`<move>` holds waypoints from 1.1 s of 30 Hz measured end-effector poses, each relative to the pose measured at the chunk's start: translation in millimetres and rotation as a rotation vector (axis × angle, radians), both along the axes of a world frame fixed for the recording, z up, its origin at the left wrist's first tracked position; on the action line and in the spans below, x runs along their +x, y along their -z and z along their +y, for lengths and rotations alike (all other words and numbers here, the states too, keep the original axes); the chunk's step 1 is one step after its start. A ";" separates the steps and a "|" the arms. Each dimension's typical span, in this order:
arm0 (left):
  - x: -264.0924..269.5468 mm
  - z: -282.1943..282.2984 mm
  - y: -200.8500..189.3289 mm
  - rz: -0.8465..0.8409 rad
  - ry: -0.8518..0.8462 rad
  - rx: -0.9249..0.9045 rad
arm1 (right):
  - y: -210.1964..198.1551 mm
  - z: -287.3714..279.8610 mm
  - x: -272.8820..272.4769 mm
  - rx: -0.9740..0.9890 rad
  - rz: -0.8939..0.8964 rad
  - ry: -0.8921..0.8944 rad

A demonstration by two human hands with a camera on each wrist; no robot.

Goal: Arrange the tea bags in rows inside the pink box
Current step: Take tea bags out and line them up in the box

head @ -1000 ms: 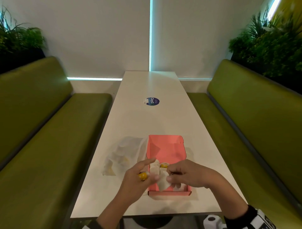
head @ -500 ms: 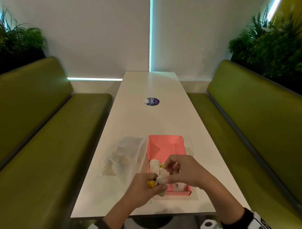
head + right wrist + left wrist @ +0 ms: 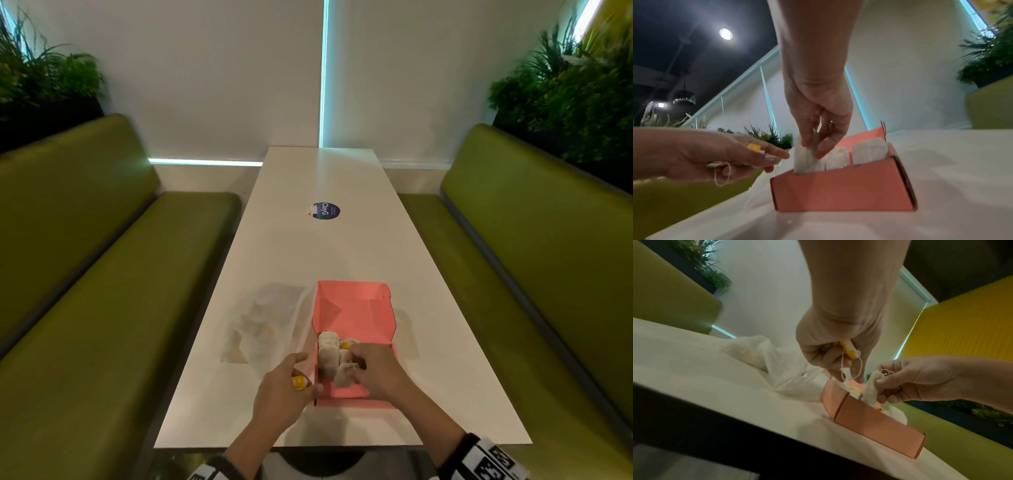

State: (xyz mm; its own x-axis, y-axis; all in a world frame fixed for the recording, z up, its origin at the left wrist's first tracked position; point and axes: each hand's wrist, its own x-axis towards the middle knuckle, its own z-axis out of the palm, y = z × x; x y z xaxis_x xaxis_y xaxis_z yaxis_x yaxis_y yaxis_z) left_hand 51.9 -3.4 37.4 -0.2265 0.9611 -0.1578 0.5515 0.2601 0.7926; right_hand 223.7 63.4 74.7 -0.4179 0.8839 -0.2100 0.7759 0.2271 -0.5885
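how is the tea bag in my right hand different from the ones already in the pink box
The held tea bag is pinched by the right hand, only partly lowered into the pink box; the placed tea bags stand free inside. Its yellow tag sits in the left hand. All are white and upright.

- My left forearm (image 3: 253, 448) is bare down to a black cuff (image 3: 219, 467) at the bottom edge of the head view, with a white panel carrying black marks just below it.
- My right forearm (image 3: 428, 421) is bare too, ending in a black wristband (image 3: 469, 452).
- On that band sits a white block (image 3: 496, 462) printed with bold black square-patterned markings.
- A thin ring (image 3: 832, 121) shows on one finger of my right hand (image 3: 818, 113).
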 end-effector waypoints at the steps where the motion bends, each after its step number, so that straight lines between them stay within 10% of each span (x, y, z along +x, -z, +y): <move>1: 1.3 -0.3 1.1 0.042 0.019 -0.033 | 4.8 0.8 -3.1 0.001 -0.040 -0.025; 18: 3.8 4.5 5.8 0.107 0.028 -0.169 | 26.2 -2.2 -35.6 0.113 0.015 0.223; 25: 5.3 6.9 5.8 0.139 0.044 -0.208 | 23.0 -14.2 -29.5 0.007 -0.226 -0.119; 33: 6.0 9.7 5.8 0.181 0.064 -0.206 | 30.2 -11.9 -41.8 -0.071 -0.204 -0.099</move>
